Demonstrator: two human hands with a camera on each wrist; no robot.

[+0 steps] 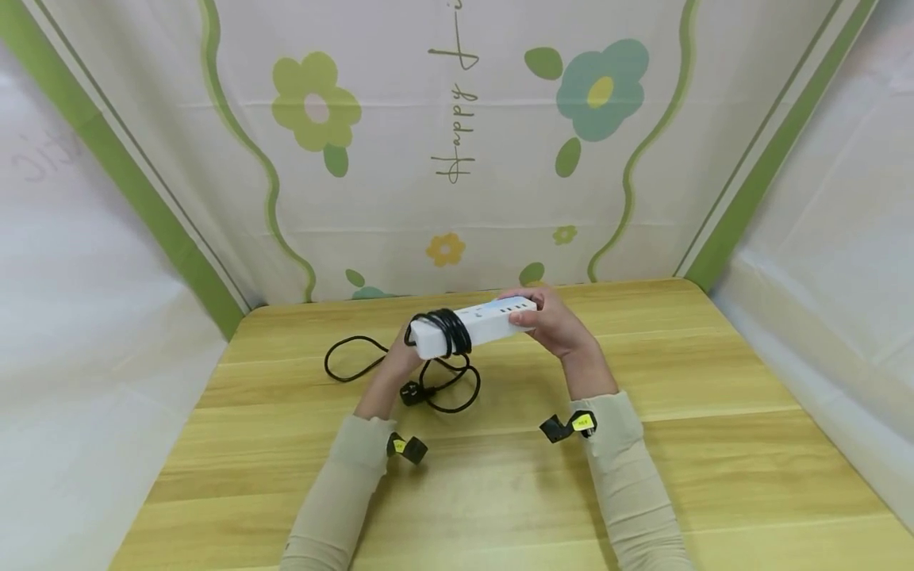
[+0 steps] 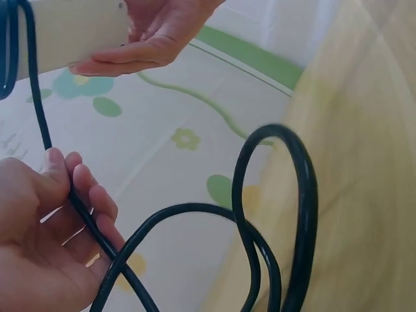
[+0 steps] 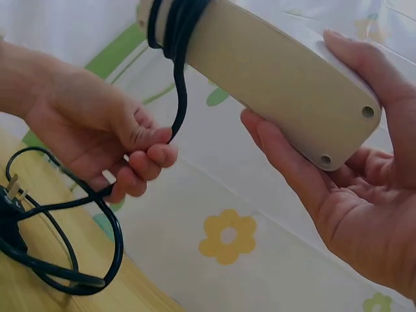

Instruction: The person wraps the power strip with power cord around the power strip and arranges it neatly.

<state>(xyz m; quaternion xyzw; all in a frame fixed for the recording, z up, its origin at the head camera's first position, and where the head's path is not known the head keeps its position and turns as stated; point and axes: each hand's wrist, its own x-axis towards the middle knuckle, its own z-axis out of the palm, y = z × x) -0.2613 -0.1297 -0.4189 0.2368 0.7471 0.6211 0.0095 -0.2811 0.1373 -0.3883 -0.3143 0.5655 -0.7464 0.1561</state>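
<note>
Presently gripping white power strip, three-o'clock end, in right hand; pinching black cord in left hand.

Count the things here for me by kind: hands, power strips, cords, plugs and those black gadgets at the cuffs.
Hands: 2, left hand and right hand
Power strip: 1
Black cord: 1
Plug: 1
Black gadgets: 2, left cuff gadget and right cuff gadget
Total: 7

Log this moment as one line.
left hand: pinches black power cord | right hand: grips white power strip | cord: partly wound round strip, rest in loose loops | plug: unheld
</note>
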